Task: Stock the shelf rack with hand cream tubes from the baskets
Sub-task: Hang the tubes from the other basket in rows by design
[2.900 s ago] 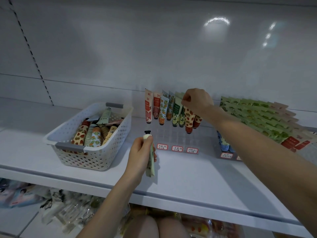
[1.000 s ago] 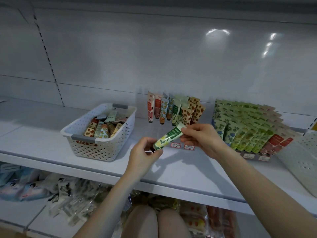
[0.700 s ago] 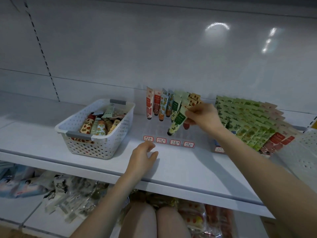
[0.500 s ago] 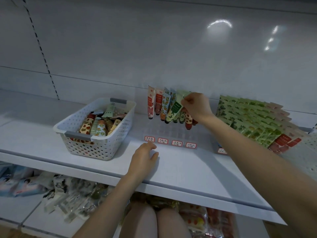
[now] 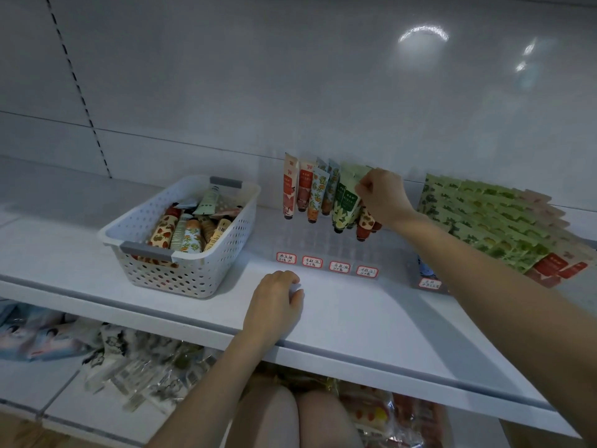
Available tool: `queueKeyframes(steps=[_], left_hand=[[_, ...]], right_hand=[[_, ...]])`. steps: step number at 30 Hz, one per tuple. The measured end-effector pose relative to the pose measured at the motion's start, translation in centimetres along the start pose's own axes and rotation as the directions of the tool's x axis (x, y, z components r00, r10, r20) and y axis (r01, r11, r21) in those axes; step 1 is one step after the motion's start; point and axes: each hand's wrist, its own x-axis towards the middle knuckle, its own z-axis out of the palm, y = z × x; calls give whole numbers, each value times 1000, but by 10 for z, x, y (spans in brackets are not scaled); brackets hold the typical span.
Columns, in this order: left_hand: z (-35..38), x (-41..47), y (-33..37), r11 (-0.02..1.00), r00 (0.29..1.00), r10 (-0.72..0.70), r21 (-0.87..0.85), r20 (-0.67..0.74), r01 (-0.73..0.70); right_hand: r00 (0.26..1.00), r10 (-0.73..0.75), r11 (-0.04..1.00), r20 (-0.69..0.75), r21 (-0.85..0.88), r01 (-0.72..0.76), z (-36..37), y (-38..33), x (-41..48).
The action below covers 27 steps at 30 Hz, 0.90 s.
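Observation:
A clear shelf rack [image 5: 323,245] with red-edged labels stands at the back of the white shelf. Several hand cream tubes stand in it, caps down. My right hand [image 5: 382,197] pinches the top of a green tube [image 5: 345,206] that stands upright in the rack's third row. My left hand [image 5: 274,307] rests on the shelf near its front edge, fingers loosely curled, holding nothing. A white perforated basket [image 5: 206,273] to the left holds several more tubes [image 5: 190,232].
A second rack [image 5: 429,282] at the right is packed with green and red tubes [image 5: 491,221]. The shelf's front lip [image 5: 387,357] runs across the view. Packaged goods [image 5: 135,373] lie on the lower shelf. My knees [image 5: 297,418] show below.
My left hand passed the green tube to my right hand and settled on the shelf. My right hand carried the tube back to the rack and stood it upright.

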Motion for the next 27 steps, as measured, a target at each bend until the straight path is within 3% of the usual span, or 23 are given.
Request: queueKeyframes(steps=[10, 27], left_hand=[[1, 0, -1, 1000, 1000, 0, -11, 1, 0], [2, -1, -2, 1000, 1000, 9, -2, -15, -10]], right_hand=[[998, -13, 1000, 62, 17, 12, 14, -7, 0], [999, -7, 998, 50, 62, 4, 14, 3, -3]])
